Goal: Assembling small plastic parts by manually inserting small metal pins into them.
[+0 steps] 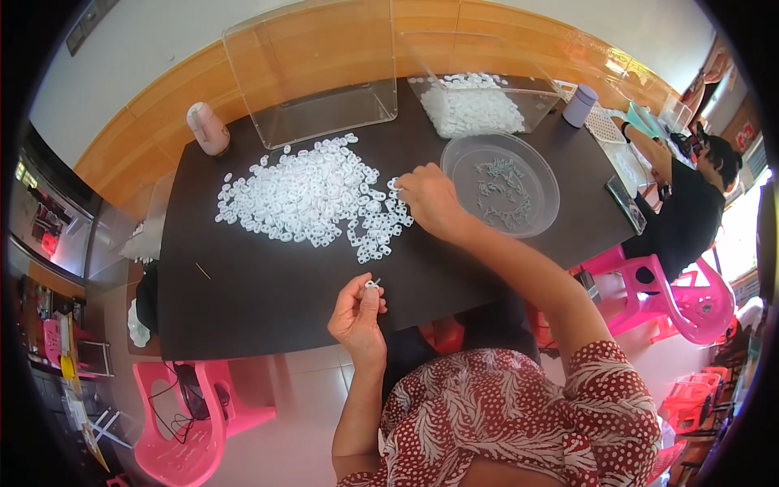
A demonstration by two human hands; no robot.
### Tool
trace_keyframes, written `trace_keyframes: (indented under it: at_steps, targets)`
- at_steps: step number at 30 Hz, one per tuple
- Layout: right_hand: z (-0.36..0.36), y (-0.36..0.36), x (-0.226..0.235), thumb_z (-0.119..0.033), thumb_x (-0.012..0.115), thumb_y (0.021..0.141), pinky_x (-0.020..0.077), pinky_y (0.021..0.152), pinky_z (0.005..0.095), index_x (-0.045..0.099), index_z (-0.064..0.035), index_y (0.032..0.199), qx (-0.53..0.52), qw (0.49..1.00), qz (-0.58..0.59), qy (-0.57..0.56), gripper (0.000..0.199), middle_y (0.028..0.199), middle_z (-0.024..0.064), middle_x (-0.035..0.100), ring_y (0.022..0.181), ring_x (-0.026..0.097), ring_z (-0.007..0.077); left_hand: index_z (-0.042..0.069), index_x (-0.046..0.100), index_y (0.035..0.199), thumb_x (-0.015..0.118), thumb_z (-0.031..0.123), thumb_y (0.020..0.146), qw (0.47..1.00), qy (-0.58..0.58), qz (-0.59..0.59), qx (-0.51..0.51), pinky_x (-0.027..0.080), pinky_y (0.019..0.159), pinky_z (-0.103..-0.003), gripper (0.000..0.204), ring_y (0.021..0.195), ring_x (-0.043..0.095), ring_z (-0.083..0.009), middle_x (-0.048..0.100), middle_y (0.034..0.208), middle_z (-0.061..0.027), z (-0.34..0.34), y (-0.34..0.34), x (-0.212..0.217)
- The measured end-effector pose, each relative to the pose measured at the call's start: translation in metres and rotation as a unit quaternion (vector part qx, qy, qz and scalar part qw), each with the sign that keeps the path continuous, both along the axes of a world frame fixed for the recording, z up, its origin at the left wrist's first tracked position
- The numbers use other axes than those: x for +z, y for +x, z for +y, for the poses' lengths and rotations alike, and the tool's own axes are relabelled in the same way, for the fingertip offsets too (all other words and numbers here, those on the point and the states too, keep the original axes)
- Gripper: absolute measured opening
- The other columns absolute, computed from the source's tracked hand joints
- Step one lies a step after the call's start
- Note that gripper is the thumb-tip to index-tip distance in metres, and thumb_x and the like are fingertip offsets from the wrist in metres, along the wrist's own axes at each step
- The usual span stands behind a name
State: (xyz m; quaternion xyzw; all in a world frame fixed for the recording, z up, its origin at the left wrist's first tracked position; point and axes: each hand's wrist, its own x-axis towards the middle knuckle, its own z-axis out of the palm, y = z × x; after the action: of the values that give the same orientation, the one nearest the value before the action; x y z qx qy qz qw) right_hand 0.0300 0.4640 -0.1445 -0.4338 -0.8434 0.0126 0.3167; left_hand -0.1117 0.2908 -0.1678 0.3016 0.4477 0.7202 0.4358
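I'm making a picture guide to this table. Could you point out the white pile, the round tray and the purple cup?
White pile (300,193): head view, middle of the heap.
Round tray (542,183): head view, bare inside near its right rim.
Purple cup (579,107): head view, middle of its side.

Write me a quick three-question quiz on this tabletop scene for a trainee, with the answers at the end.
1. True or false: the left hand holds a white piece.
2. The right hand is at the edge of: A, the pile of white pieces; B, the lilac cup; C, a pink chair.
3. What lies in the round clear tray?

Key: 1. True. 2. A. 3. Small greyish pieces.
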Motion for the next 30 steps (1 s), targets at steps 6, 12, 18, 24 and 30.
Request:
trace_keyframes:
  at_steps: [6,12,18,24,30]
  targets:
    - [0.034,-0.016,-0.014,-0.004,0.063,0.066,0.0436,0.065,0.0428,0.064,-0.0044,0.073,-0.024,0.996,-0.078,0.023,0.006,0.076,0.0168,0.057,0.078,0.051,0.0328,-0.004,0.063,0.101,0.060,0.004,0.088,0.997,0.022,0.076,0.005,0.046,0.061,-0.020,0.015,0.071,0.055,-0.0086,0.056,0.084,-0.0033,-0.001,0.001,-0.007]
    - [0.043,-0.018,-0.009,-0.006,0.061,0.071,0.0441,0.068,0.0435,0.062,-0.0026,0.075,-0.023,0.996,-0.085,-0.032,0.006,0.080,0.0166,0.060,0.083,0.053,0.0339,-0.004,0.063,0.101,0.061,0.004,0.087,0.998,0.031,0.054,0.005,0.046,0.061,-0.020,0.016,0.071,0.055,-0.0086,0.056,0.084,-0.0035,-0.001,0.000,-0.008]
    - [0.004,-0.007,0.020,-0.010,0.054,0.081,0.0470,0.065,0.0373,0.059,0.0031,0.079,0.083,0.956,0.180,-0.218,0.014,0.076,0.0170,0.063,0.071,0.061,0.0298,-0.004,0.063,0.101,0.061,0.004,0.087,0.996,0.029,0.077,0.015,0.048,0.061,-0.020,0.016,0.070,0.056,-0.0094,0.058,0.082,-0.0046,-0.001,-0.003,-0.008]
    - [-0.077,-0.004,0.031,-0.008,0.061,0.078,0.0472,0.070,0.0317,0.062,0.0012,0.086,0.117,0.902,0.264,-0.319,0.012,0.078,0.0124,0.063,0.076,0.061,0.0213,-0.003,0.059,0.095,0.061,0.004,0.087,0.999,0.008,-0.052,0.001,0.048,0.058,-0.022,0.011,0.066,0.058,-0.0111,0.063,0.083,-0.0094,0.001,0.002,0.017]
    - [-0.111,-0.005,0.015,-0.007,0.065,0.076,0.0440,0.067,0.0327,0.063,-0.0049,0.083,0.158,0.941,0.244,-0.176,0.008,0.079,0.0049,0.062,0.073,0.054,0.0232,-0.004,0.057,0.093,0.058,0.003,0.088,0.997,0.005,-0.077,0.006,0.051,0.060,-0.024,0.008,0.066,0.059,-0.0128,0.063,0.081,-0.0096,0.001,0.017,0.021]
